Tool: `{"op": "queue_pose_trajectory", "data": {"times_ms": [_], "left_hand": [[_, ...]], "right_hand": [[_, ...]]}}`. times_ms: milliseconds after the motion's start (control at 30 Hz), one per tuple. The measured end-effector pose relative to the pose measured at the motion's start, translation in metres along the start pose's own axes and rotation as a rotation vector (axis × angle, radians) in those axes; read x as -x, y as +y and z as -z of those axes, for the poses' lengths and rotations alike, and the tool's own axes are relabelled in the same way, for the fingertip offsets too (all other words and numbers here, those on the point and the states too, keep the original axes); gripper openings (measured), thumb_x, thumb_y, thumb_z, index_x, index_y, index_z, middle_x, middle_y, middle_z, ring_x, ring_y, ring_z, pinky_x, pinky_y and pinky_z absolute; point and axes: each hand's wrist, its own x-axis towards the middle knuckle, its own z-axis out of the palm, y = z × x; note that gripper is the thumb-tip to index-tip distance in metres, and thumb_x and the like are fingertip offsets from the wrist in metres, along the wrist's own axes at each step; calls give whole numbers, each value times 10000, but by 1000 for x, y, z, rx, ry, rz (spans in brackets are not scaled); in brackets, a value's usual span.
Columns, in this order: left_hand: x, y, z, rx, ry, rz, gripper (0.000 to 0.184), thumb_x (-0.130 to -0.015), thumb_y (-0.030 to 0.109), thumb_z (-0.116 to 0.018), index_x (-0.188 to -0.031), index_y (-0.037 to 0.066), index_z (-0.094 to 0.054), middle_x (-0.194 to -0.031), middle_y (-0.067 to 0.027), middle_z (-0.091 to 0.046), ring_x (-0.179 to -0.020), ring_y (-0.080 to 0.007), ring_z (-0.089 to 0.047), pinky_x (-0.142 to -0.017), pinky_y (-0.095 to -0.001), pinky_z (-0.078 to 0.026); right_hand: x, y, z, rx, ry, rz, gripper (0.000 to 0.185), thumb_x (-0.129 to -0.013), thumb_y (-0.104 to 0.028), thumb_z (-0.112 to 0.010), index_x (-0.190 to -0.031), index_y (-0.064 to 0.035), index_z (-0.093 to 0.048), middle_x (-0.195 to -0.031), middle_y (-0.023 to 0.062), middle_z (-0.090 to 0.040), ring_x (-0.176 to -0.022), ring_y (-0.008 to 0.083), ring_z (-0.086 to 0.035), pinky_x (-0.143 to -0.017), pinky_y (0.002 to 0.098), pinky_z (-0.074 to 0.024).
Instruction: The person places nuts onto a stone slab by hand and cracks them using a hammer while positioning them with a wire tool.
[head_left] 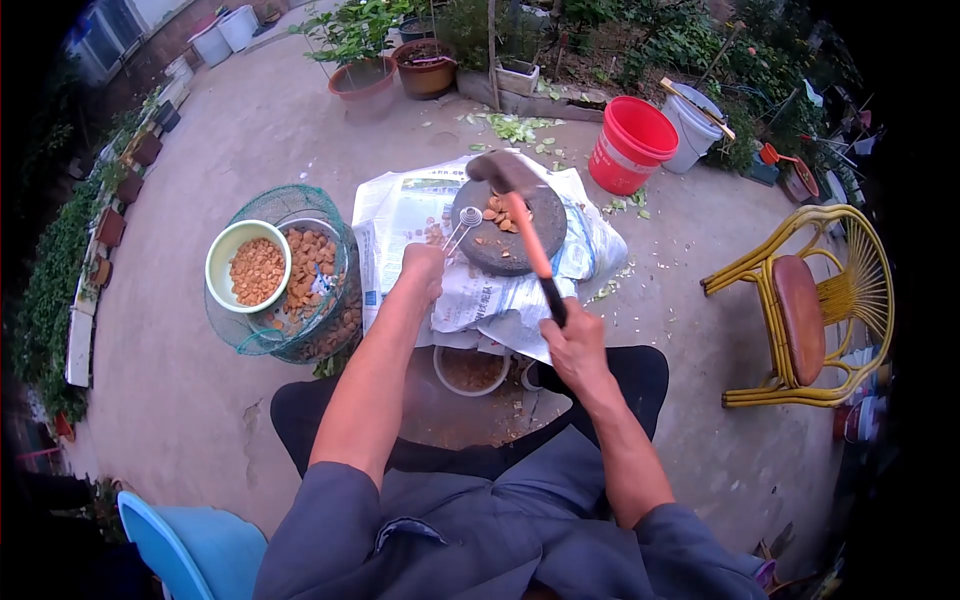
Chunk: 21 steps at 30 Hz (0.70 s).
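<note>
My right hand [578, 345] is wrapped round the black grip of a hammer [530, 235] with an orange shaft. The hammer's head is over the far part of a round dark stone [495, 262], which lies on printed sheets [395, 235]. Brown nuts or kernels [500, 213] rest on the stone beside the shaft. My left hand [424, 268] is closed on the handles of a small metal tool [468, 220], whose coiled end is above the stone's left side. Whether that end holds anything is too small to tell.
At the left, a pale green bowl [217, 268] of kernels sits on a green mesh basket [262, 340] of nuts. A white bowl [470, 390] is between my knees. Farther out are a red bucket [632, 145], a wicker chair [800, 310] and a blue tub [195, 550].
</note>
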Motion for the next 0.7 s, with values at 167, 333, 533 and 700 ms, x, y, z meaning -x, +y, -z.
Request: {"op": "queue_pose_trajectory", "data": {"times_ms": [167, 333, 533, 700], "left_hand": [[-8, -2, -2, 92, 3, -31, 195, -937, 122, -486, -901, 111, -677, -619, -14, -422, -415, -115, -298, -365, -300, -217], [-5, -8, 2, 80, -49, -15, 139, -922, 111, -523, -921, 54, -649, -691, -52, -478, -505, -157, -371, -420, -340, -261], [-13, -15, 1, 117, -43, -31, 187, -881, 62, -570, -1033, -46, -589, -892, -130, -591, -707, -234, -525, -567, -409, -404], [-45, -32, 3, -164, -68, -147, 122, -901, 98, -550, -988, 19, -583, -781, -87, -518, -600, -198, -450, -502, -376, -336]], "right_hand": [[-21, -7, -4, 192, -129, -52, 249, -801, -151, -603, -879, 83, -569, -732, 314, -613, -754, 500, -618, -707, 540, -474], [-13, -45, 18, 60, -36, -15, 241, -813, -143, -605, -880, 84, -558, -676, 297, -589, -687, 489, -607, -655, 525, -460], [-14, 1, -13, 271, -111, 2, 228, -803, -140, -610, -873, 72, -565, -688, 311, -585, -710, 488, -615, -667, 536, -459], [-7, -51, 18, 144, -60, -27, 214, -801, -134, -610, -853, 67, -557, -681, 311, -586, -720, 494, -610, -672, 540, -458]]}}
